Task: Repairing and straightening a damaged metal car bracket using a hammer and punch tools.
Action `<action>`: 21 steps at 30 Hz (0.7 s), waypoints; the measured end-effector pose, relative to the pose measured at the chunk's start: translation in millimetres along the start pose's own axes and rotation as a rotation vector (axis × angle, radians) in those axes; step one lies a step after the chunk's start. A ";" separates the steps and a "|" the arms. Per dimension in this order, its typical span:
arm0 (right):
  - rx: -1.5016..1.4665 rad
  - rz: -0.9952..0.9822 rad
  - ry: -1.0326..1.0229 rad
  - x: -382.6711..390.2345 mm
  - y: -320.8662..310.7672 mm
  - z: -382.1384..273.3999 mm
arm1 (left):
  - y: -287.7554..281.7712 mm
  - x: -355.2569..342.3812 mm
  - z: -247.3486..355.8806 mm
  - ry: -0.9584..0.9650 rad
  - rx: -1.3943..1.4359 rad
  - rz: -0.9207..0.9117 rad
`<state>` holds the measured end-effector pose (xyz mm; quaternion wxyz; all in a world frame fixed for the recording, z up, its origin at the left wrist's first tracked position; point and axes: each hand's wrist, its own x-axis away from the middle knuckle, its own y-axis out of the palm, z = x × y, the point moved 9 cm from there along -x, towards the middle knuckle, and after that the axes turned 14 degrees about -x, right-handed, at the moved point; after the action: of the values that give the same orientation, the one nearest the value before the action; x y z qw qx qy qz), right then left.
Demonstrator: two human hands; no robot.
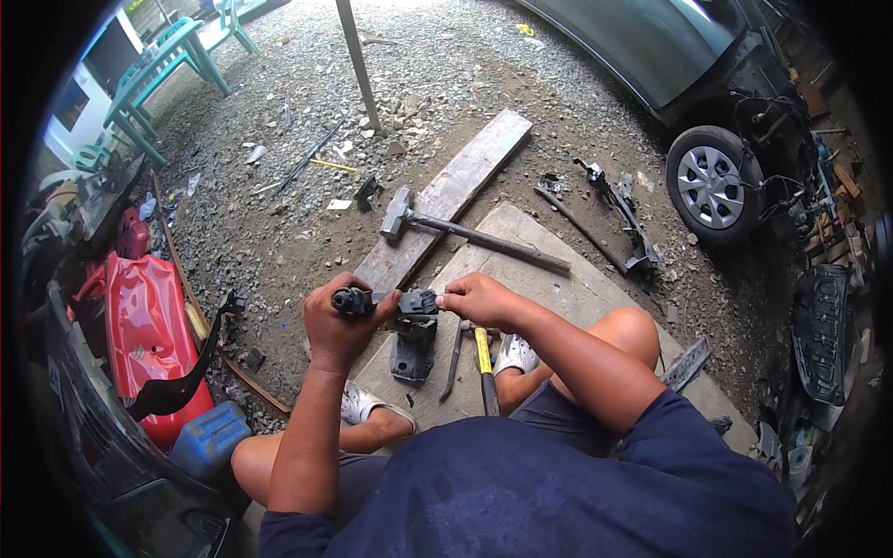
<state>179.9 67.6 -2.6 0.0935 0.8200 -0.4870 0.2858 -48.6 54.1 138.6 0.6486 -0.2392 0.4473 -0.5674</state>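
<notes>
My left hand (342, 318) is wrapped around a dark metal bracket (388, 305) that has a round knob-like end on the left. The fingers of my right hand (479, 302) are pinched together at the bracket's dark right end; what is between the fingertips is too small to make out. Just below, a black metal piece with a hole (411, 358) stands between my feet. Close to it lie a hammer with a yellow and black handle (486, 367) and a thin dark bar (453, 361). Beyond my hands rests a sledgehammer (484, 244), its head on a wooden plank (465, 191).
A concrete slab (521, 237) lies under the tools. Farther right are a metal pipe (581, 230), a black car part (625, 212) and a car wheel (714, 181). At left lie a red body panel (153, 321), a blue container (209, 439) and a dark bumper (112, 446). A post (358, 65) stands ahead.
</notes>
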 end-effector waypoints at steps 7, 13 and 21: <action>-0.338 -0.046 0.096 22.2 -34.9 14.9 | -17.1 -1.4 -43.8 -0.090 0.061 0.052; -0.694 0.160 0.046 39.4 -84.7 -7.6 | -14.1 -6.5 -76.8 -0.146 0.308 -0.103; -0.156 -0.355 -0.017 49.7 51.4 1.9 | -26.2 5.0 -64.0 0.035 0.311 -0.156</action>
<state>154.8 3.6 17.2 0.2016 0.8856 -0.3562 0.2195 -117.0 55.6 127.5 0.6240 -0.1603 0.3454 -0.6823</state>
